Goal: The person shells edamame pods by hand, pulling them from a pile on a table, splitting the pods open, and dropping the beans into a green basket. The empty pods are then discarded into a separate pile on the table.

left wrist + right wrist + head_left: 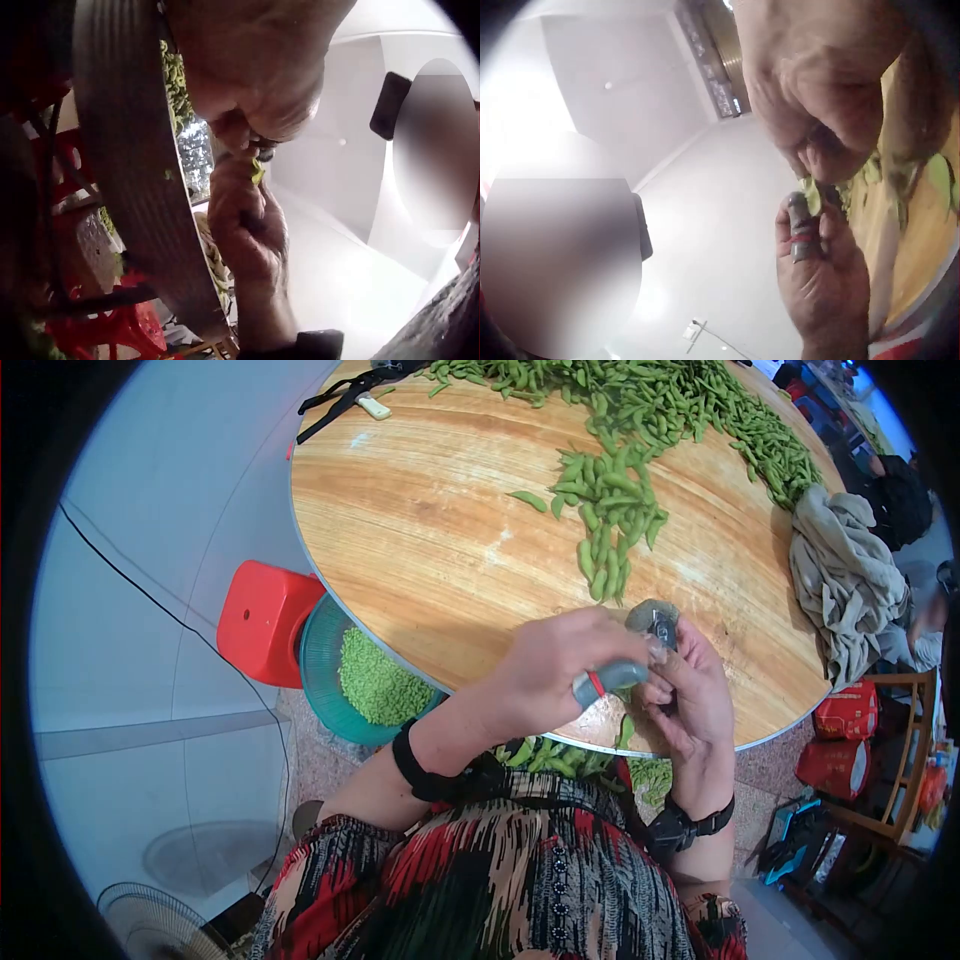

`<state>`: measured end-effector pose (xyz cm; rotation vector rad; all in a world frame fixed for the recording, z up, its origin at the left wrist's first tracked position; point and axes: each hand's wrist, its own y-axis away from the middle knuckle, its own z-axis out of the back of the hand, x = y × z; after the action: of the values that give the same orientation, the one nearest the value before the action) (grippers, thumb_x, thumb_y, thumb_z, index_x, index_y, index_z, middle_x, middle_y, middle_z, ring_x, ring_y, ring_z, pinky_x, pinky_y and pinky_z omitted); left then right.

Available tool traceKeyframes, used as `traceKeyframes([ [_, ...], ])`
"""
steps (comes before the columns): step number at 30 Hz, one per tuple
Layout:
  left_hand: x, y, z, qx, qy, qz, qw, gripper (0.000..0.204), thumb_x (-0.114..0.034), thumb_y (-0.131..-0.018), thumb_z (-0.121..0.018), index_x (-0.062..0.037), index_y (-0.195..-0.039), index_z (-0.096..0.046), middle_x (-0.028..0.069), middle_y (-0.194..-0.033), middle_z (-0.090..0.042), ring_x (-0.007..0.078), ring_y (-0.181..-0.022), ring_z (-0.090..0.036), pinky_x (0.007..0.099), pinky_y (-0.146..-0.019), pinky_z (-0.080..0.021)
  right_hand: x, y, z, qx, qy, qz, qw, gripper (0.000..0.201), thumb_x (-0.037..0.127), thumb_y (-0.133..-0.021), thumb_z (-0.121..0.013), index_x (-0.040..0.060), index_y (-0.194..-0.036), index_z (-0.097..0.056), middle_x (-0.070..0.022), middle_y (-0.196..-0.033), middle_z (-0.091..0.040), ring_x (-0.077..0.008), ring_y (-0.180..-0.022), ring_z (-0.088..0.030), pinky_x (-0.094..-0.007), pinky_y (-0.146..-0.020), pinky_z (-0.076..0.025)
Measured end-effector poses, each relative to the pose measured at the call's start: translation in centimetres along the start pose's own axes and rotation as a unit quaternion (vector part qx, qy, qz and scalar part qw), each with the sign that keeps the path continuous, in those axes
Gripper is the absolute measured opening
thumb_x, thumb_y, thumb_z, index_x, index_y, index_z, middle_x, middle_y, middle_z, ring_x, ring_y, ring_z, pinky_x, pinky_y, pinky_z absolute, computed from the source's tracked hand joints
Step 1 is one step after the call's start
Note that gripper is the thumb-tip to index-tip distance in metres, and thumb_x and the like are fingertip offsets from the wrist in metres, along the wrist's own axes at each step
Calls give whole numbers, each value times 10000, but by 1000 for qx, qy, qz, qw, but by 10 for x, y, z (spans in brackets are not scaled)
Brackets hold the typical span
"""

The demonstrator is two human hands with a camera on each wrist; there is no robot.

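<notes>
In the head view my left hand (545,670) meets my right hand (700,690) over the table's near edge. A grey cover with a red band (612,682) wraps my left thumb; another dark grey cover (655,616) is on a finger of my right hand. Between the fingertips of both hands a green bean pod (812,199) is pinched, seen in the right wrist view, with my left hand (825,281) below and my right hand (817,82) above. The left wrist view shows the pod (257,171) too, partly hidden by fingers.
Loose pods (610,495) trail from a large heap (660,400) on the round wooden table (420,540). A teal basket (318,685) holds shelled beans beside a red stool (262,622). Grey cloth (840,570) lies at the right edge. More pods (550,757) rest on the lap.
</notes>
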<state>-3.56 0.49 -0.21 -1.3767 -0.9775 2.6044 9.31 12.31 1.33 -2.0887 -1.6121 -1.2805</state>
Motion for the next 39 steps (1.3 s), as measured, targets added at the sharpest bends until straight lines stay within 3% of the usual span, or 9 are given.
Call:
traceKeyframes([
  [3,-1,5,4,-64,91,177,978,114,-42,-823,-555,-57,-934,-569,8,-747,-556,90,-628,-533,230,-523,-436,-3,-7,7,17,-4,21,1000,239,44,-837,-559,-4,-1060,-487,-65,-803,-564,-126,-546,-486,-227,-487,-386],
  [5,0,13,25,-173,178,222,943,125,-40,-855,-481,-73,-963,-537,-3,-742,-522,68,-563,-465,190,-467,-369,-6,-10,9,-61,619,211,754,255,75,-820,-580,-2,-1050,-503,-158,-791,-594,-251,-611,-568,-312,-572,-448],
  [11,28,91,121,-485,192,229,822,135,-59,-867,-492,-66,-989,-550,31,-804,-530,53,-585,-417,170,-487,-335,46,-5,-10,206,618,15,759,206,175,-804,-582,21,-940,-577,-181,-775,-598,-339,-716,-585,-369,-648,-459],
  [15,57,171,155,-476,68,350,804,173,-51,-847,-530,-48,-1011,-586,92,-952,-577,133,-759,-544,222,-688,-436,54,-81,-40,129,721,256,631,185,154,-778,-575,2,-881,-554,-196,-780,-601,-383,-737,-573,-422,-654,-456],
  [18,55,190,155,-138,-222,528,808,298,-29,-792,-575,-25,-1090,-583,204,-1280,-463,287,-1244,-393,370,-1019,-293,41,-137,-56,95,746,280,597,169,137,-778,-550,-10,-860,-552,-209,-786,-605,-389,-765,-579,-442,-672,-462],
  [24,47,164,147,-337,-209,332,855,290,38,-779,-545,-15,-1061,-584,101,-1073,-557,176,-1011,-517,272,-842,-412,19,-137,-47,63,832,234,498,140,110,-782,-514,-8,-839,-561,-211,-772,-608,-376,-773,-593,-446,-680,-472],
  [30,-9,80,91,-215,55,301,927,237,-11,-838,-550,-36,-1070,-596,-9,-873,-578,71,-763,-517,192,-677,-414,43,-61,-9,54,805,229,545,129,104,-793,-527,-19,-818,-556,-180,-678,-589,-318,-657,-598,-414,-605,-455],
  [35,-14,23,20,-12,339,297,892,337,-113,-861,-574,-26,-1184,-537,10,-906,-569,80,-769,-528,212,-681,-433,32,-2,-4,-3,306,-79,949,154,167,-837,-581,69,-955,-591,52,-580,-457,-28,-457,-379,-182,-406,-280],
  [39,-13,17,-12,-4,563,345,751,286,-139,-855,-587,-7,-1106,-554,26,-907,-565,98,-761,-540,231,-692,-442,2,22,9,112,46,-108,987,185,178,-907,-501,30,-1017,-521,25,-591,-461,-22,-413,-311,-164,-369,-220],
])
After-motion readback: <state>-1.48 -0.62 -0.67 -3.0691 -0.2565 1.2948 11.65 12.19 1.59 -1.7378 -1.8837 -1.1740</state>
